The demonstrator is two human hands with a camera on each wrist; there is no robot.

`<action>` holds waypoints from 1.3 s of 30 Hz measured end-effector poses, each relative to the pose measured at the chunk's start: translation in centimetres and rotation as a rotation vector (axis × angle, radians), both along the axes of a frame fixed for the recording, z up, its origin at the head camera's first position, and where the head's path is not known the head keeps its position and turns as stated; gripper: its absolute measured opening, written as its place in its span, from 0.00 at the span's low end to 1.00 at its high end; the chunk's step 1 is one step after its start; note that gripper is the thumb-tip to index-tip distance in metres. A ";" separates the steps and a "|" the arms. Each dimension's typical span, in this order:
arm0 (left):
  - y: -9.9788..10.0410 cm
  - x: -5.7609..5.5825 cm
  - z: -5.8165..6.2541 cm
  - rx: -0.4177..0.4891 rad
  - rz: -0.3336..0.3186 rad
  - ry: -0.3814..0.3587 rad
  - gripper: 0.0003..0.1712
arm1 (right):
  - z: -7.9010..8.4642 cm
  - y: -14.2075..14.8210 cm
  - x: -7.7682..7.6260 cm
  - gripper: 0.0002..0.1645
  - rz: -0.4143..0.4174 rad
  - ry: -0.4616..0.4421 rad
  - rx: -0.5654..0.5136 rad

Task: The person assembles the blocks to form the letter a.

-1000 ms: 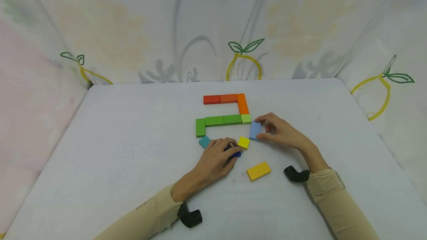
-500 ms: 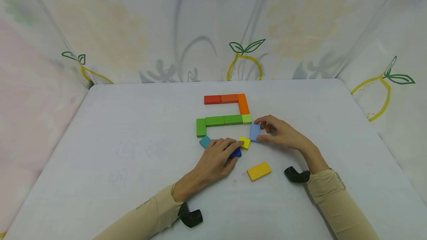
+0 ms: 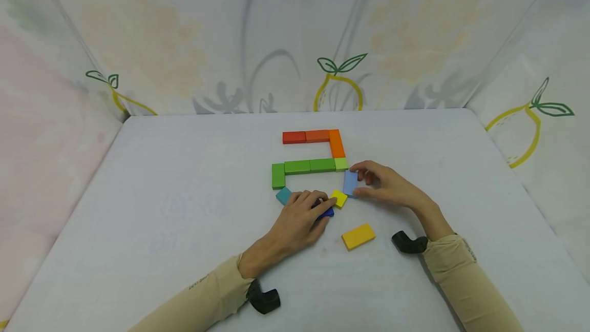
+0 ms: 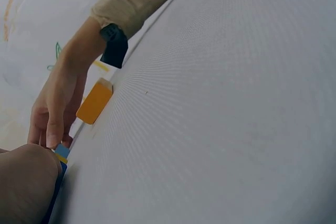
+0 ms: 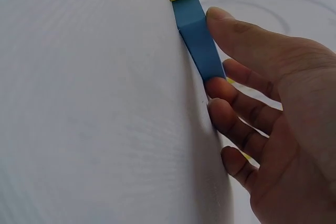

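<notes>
In the head view, my right hand (image 3: 389,183) pinches the light blue block (image 3: 350,182) lengthwise, index fingertip at its far end and thumb at its near end. That block lies just below the light green square (image 3: 341,163). My left hand (image 3: 297,219) grips a dark blue block (image 3: 328,212), largely covered by the fingers, with its index fingertip at the corner of a small yellow block (image 3: 340,199). This yellow block sits between the dark blue and light blue ones. A teal block (image 3: 283,195) is partly hidden under the left hand's knuckles. In the right wrist view, fingers hold the light blue block (image 5: 202,45).
A red block (image 3: 293,138) and two orange ones form the figure's top. Green blocks (image 3: 297,167) run across its middle, one (image 3: 278,176) turned downward at left. A loose yellow-orange block (image 3: 358,236) lies nearer on the white table. Printed cloth walls stand behind and beside.
The light blue block has shifted slightly left and nearer with my right hand. The small yellow block has turned a little, and my left index fingertip has moved up onto its edge.
</notes>
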State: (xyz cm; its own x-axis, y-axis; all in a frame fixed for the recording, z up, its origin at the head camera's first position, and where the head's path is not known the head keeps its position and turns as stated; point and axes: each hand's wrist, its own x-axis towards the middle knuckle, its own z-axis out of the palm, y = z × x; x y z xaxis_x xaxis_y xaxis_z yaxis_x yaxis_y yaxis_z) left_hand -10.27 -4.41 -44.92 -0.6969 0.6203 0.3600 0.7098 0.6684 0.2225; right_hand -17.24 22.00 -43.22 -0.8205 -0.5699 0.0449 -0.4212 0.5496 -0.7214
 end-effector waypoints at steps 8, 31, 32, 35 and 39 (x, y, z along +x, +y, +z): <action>0.0 -0.1 0.0 0.013 -0.014 -0.013 0.21 | -0.1 -0.4 0.1 0.29 0.006 0.004 -0.019; 3.1 -2.0 1.5 -0.008 0.063 -0.104 0.15 | -0.5 -1.1 0.2 0.28 -0.044 -0.075 -0.062; 3.1 -2.0 1.5 -0.008 0.066 -0.108 0.15 | -0.5 -1.1 0.2 0.28 -0.047 -0.074 -0.061; 3.1 -1.9 1.5 0.003 0.073 -0.103 0.15 | -0.7 -0.9 0.0 0.27 -0.052 -0.067 -0.062; 3.2 -2.0 1.4 0.026 0.070 -0.083 0.14 | -0.8 -0.5 -0.3 0.25 -0.052 -0.069 -0.077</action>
State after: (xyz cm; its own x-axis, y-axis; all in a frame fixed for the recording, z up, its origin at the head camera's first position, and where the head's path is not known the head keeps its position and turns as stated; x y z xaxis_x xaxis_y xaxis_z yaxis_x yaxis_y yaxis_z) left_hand -12.23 -1.25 -43.49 -0.7666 0.5600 0.3142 0.6396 0.7091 0.2968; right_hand -17.54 21.45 -44.06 -0.8518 -0.5231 0.0288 -0.3409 0.5116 -0.7887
